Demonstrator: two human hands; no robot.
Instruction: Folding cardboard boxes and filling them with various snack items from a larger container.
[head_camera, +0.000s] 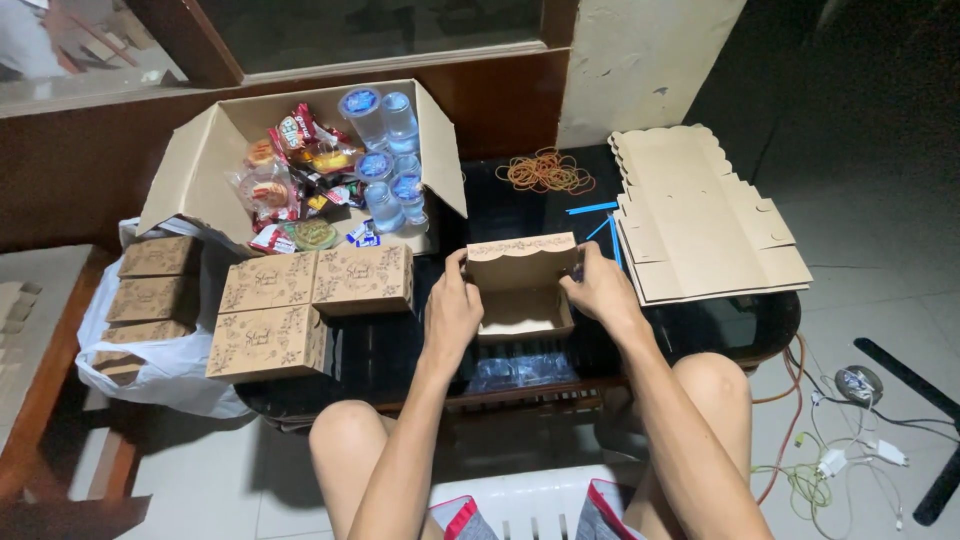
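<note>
Bare dark counter (520, 205) lies open behind the small open box (522, 290), running back to the pile of rubber bands (546, 171). To its left, 3 closed printed boxes (312, 310) stand close together, leaving only a narrow strip beside the left hand (452, 310). Behind them the big carton of snacks and water bottles (310, 165) blocks the far-left corner. To the right, the stack of flat cardboard blanks (700, 215) fills the counter edge, with blue strips (598, 215) lying just beside the right hand (600, 290).
</note>
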